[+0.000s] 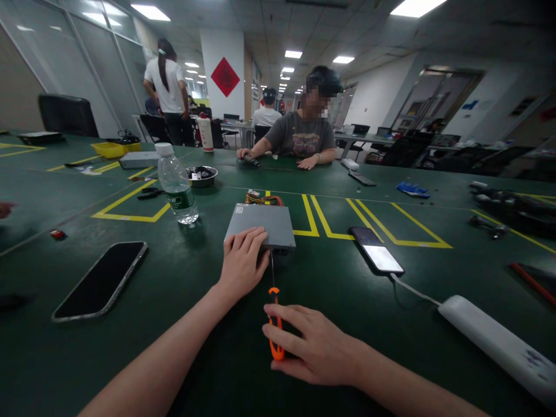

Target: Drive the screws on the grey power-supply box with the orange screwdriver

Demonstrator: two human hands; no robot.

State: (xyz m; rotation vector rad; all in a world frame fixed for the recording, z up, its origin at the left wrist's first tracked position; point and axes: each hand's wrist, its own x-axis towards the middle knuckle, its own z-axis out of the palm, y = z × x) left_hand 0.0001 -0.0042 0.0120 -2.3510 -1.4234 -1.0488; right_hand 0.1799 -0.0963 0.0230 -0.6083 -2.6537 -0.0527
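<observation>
Grey metal rectangular box (pixel 271 220): was set flat on the dark green desk (pixel 347 295), straight ahead of the person, with a bundle of multicoloured wires (pixel 264 200) at its far side.
Left hand (pixel 243 260): was clasped over the near left part of the box, the fingers laid on its top and the thumb placed by the near face; by this grip the box was apparently braced.
Slim metal-shafted screwdriver with an orange and black handle (pixel 273 294): was pointed away from the person, its shaft brought up to the near face, just beside the left thumb.
Right hand (pixel 310 341): was closed on the handle, which was gripped between fingers and thumb.
Screwdriver tip: could not be made out; whether a screw was engaged could not be told.
Screwdriver step: was judged to be work on a fastener at the near face, 1 hand given to bracing and 1 to the tool.
Next turn: straight alignment, steady pressure and a twist of the handle seemed to be called for, with the left thumb guarded against a slip.
</observation>
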